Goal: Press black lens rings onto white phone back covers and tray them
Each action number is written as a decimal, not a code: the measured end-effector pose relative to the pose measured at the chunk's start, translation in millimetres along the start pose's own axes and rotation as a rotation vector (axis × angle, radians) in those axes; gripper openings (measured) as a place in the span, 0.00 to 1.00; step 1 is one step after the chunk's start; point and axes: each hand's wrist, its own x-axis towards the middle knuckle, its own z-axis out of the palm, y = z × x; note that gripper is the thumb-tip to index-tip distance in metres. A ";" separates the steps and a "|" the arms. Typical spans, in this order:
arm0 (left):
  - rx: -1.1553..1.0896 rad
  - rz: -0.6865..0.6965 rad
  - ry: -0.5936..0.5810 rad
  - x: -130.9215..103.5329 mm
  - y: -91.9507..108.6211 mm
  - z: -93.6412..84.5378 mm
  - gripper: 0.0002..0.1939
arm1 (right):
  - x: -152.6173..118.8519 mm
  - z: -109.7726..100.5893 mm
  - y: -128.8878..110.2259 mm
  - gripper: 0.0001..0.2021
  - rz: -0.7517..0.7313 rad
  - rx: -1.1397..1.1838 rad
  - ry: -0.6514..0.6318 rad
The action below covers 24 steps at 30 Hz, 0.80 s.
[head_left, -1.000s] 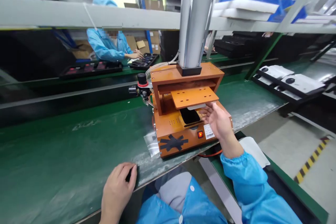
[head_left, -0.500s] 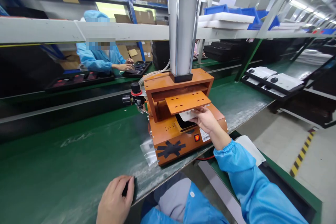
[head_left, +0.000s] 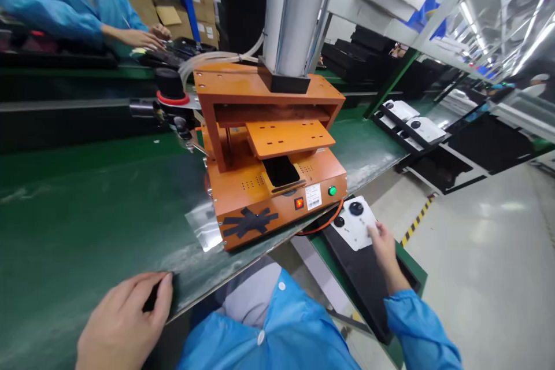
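The press (head_left: 269, 82) stands on the table (head_left: 87, 208), the left hand (head_left: 125, 318) before it, leftward; right of it, a panel (head_left: 354, 228) sits at the far end of a tray (head_left: 366, 289), the right hand (head_left: 385, 245) at the panel's right edge

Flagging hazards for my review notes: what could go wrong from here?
The right hand has the white panel by one edge, so it might tilt or slip against the black tray. The orange cable loops down near the panel in this view and could perhaps snag it.
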 end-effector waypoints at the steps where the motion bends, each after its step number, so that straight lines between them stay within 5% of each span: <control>1: 0.034 0.010 0.005 0.5 1.7 -0.4 0.11 | -4.3 6.6 19.1 0.26 0.014 -0.078 0.013; 5: 0.126 0.063 0.034 3.5 7.9 -2.5 0.11 | -15.8 45.3 68.6 0.22 0.042 -0.348 0.002; 9: 0.141 0.094 0.042 5.3 9.1 -4.6 0.10 | -19.3 73.4 87.8 0.19 -0.017 -0.544 -0.016; 24: 0.132 0.089 0.164 10.1 18.1 -7.1 0.10 | -18.8 79.1 106.0 0.21 -0.289 -0.769 0.127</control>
